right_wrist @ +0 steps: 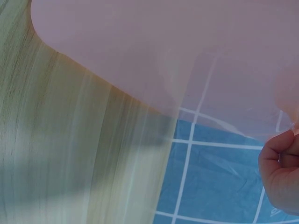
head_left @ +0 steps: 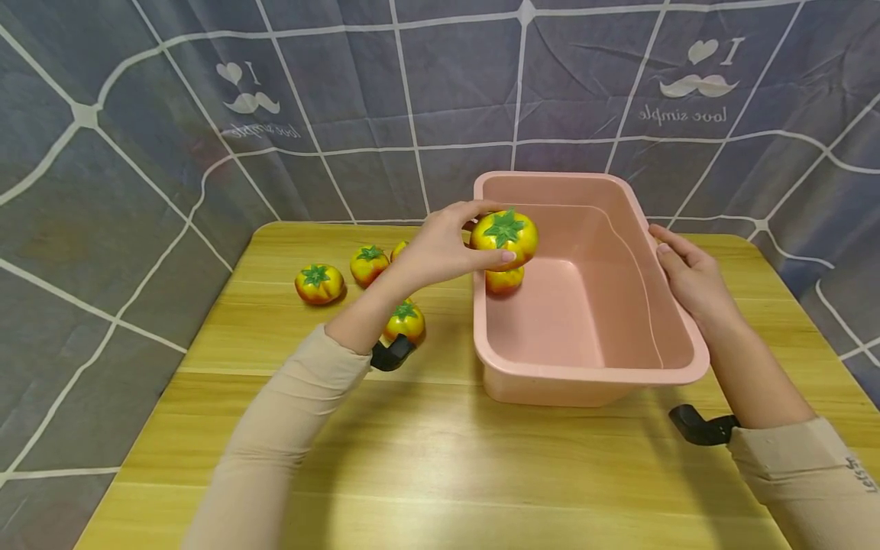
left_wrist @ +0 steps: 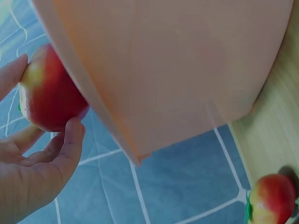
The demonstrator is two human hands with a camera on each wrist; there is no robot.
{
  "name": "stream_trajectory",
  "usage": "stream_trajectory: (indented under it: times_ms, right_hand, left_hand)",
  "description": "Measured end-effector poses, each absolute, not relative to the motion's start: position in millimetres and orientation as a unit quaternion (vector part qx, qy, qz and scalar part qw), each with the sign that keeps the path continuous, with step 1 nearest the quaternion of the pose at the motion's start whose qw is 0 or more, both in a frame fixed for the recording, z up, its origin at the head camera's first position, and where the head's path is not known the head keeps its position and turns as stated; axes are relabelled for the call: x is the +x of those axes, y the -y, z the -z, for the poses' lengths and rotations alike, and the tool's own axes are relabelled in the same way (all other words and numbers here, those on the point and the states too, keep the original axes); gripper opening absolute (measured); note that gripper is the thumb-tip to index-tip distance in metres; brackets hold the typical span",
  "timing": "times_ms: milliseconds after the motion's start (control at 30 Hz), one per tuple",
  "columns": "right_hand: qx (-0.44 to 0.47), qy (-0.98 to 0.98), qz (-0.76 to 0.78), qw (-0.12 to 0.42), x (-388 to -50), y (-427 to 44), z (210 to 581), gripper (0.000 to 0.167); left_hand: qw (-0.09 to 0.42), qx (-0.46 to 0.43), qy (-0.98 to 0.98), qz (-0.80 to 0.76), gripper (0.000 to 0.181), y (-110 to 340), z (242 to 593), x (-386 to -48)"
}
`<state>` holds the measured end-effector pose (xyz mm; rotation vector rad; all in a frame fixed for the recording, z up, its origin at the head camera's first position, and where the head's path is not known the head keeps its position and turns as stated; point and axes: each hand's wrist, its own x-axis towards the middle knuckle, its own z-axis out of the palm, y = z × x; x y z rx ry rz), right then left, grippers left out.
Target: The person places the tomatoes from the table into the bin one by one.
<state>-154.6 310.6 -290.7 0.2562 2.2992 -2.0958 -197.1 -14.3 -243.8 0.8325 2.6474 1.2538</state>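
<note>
My left hand (head_left: pixel 447 244) grips a yellow-red persimmon (head_left: pixel 505 238) with a green leafy top, at the left rim of a pink plastic basin (head_left: pixel 584 374). In the left wrist view, thumb and fingers are around the held persimmon (left_wrist: pixel 53 93), close by the basin's edge. Another persimmon (head_left: pixel 504 281) lies inside the basin near its left wall, partly hidden by the held one. On the far side, my right hand (head_left: pixel 697 279) holds the basin's right rim. The right wrist view shows that hand (right_wrist: pixel 282 172) with curled fingers against the basin's edge.
Several more persimmons (head_left: pixel 319 284) are on the wooden table (head_left: pixel 412 458) left of the basin, one of them (head_left: pixel 406 321) just beyond the left wrist's black strap mount (head_left: pixel 392 354). A grey curtain (head_left: pixel 461 92) with white lines hangs behind the table.
</note>
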Motion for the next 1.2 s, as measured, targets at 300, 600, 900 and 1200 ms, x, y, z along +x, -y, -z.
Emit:
stream_trajectory:
  times_ms: [300,600,900,1200]
  right_hand:
    - [0.084,-0.729,0.679,0.01,-154,-308,291,0.053]
    - [0.082,-0.728,0.68,0.003,-152,-309,292,0.053]
    - [0.083,-0.723,0.685,0.004,-151,-309,293,0.053]
    - [0.075,-0.708,0.702,0.002,-151,-308,292,0.052]
  left_hand:
    - [0.055,0.306,-0.867,-0.389,0.066,2,253,-201]
    - [0.053,0.307,-0.87,-0.382,0.065,2,254,-200]
    - [0.075,0.274,-0.858,-0.428,0.065,14,258,-201]
    - [0.073,0.216,-0.868,-0.442,0.055,81,280,-205]
